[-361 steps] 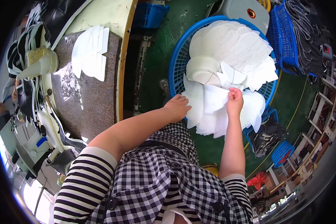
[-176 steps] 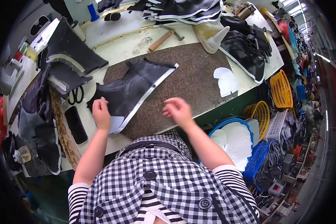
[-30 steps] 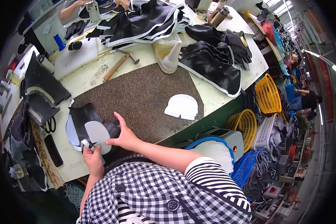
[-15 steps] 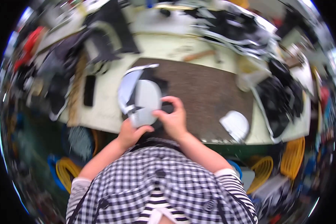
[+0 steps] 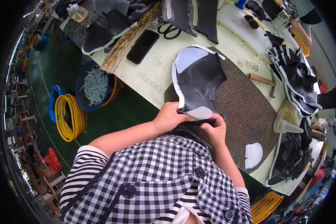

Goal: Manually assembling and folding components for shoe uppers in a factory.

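A black leather shoe upper (image 5: 207, 76) with white edging rests partly on a brown mat (image 5: 246, 108). A pale, smooth patch (image 5: 190, 58) covers its far end, and a light grey rounded piece (image 5: 200, 112) sits at its near end. At the near left edge, my left hand (image 5: 170, 116) pinches the upper, its thumb beside the grey piece. My right hand (image 5: 216, 130) is closed on the near right edge, thumb and bent finger together against black material. The underside of the upper is hidden. Several white half-round pieces (image 5: 253, 155) lie at the mat's right corner.
A black phone (image 5: 142, 46), black-handled scissors (image 5: 170, 31) and a wooden-handled hammer (image 5: 263, 80) lie on the table. More black uppers (image 5: 293, 74) are piled on the right. Beside the table stand a blue tub (image 5: 79, 91) of grey strips and yellow baskets (image 5: 66, 117). Another person's hand (image 5: 297, 30) shows far right.
The view has swung round, so the table now runs diagonally. The upper's black face now shows more, and the light grey piece shows as a narrower shape at the near edge. Both hands remain on the upper.
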A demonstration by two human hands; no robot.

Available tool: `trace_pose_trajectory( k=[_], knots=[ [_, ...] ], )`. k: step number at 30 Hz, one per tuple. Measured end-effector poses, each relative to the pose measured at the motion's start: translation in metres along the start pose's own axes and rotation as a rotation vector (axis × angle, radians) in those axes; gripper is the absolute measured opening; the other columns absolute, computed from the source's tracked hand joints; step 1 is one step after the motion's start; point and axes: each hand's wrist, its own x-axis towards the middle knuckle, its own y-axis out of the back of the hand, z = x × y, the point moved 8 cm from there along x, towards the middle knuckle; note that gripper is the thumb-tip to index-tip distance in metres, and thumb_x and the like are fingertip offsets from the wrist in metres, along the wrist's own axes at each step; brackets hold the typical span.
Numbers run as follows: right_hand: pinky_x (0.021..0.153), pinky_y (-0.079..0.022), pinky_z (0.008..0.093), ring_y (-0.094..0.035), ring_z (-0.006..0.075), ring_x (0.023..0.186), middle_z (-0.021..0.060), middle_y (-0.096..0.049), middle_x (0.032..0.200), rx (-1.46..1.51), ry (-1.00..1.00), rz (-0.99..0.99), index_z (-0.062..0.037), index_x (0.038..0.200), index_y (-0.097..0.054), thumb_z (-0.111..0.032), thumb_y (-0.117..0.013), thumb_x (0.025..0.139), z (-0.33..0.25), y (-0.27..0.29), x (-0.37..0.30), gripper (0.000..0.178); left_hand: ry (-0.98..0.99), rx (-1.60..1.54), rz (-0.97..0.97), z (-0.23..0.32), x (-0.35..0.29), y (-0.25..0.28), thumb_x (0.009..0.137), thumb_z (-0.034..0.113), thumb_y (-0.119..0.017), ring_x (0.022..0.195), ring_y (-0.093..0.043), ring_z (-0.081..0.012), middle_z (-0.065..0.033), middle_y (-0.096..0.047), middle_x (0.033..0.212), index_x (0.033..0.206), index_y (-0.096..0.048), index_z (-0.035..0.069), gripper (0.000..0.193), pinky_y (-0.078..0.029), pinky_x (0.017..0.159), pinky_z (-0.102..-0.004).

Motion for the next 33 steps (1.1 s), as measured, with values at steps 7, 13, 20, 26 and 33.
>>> trace_pose_trajectory(
  k=[7,13,20,26,33],
  knots=[
    [0.074,-0.048,0.0232,-0.060,0.0092,0.078,0.0025,-0.067,0.085,0.102,-0.093,0.212,-0.0050,0.083,-0.065,-0.004,-0.079,0.076,0.012,-0.009,-0.004,0.015,-0.233,-0.029,-0.082,-0.006,-0.009,-0.003,0.074,0.005,-0.078,0.093,-0.065,-0.0134,-0.0065,-0.070,0.102,0.105,-0.066,0.000,0.034,-0.051,0.085,-0.0294],
    [0.074,-0.047,0.0223,-0.059,0.0082,0.079,0.0028,-0.067,0.085,-0.077,-0.127,0.269,-0.0038,0.083,-0.065,-0.008,-0.079,0.078,0.009,-0.023,-0.006,0.016,-0.272,0.205,-0.091,-0.009,-0.020,0.006,0.084,0.020,-0.073,0.092,-0.066,-0.0156,-0.0092,-0.070,0.099,0.106,-0.066,-0.001,0.031,-0.050,0.081,-0.0290],
    [0.073,-0.046,0.0204,-0.058,0.0070,0.079,0.0001,-0.067,0.084,-0.198,-0.118,0.214,-0.0038,0.090,-0.069,-0.009,-0.077,0.080,0.014,-0.032,-0.008,0.014,-0.076,-0.116,0.000,-0.043,-0.017,0.019,0.097,0.022,-0.052,0.096,-0.061,-0.0149,-0.0089,-0.066,0.103,0.112,-0.061,-0.002,0.029,-0.048,0.084,-0.0288],
    [0.079,-0.049,0.0243,-0.064,0.0109,0.086,0.0053,-0.071,0.091,-0.441,-0.006,0.028,-0.0023,0.091,-0.071,-0.008,-0.074,0.083,0.000,-0.040,0.007,0.010,-0.001,-0.388,0.181,-0.041,0.011,0.037,0.095,0.020,-0.056,0.085,-0.060,-0.0119,-0.0042,-0.065,0.093,0.101,-0.062,0.002,0.020,-0.048,0.077,-0.0287],
    [0.097,-0.041,0.0375,-0.051,0.0288,0.110,0.0150,-0.053,0.114,-0.748,0.130,0.114,-0.0167,0.118,-0.063,-0.026,-0.087,0.066,-0.050,-0.040,0.022,0.058,0.100,-0.575,0.346,-0.030,0.048,0.016,0.097,0.038,-0.055,0.062,-0.058,-0.0113,-0.0043,-0.063,0.074,0.084,-0.065,0.000,0.041,-0.048,0.059,-0.0278]
  ],
)
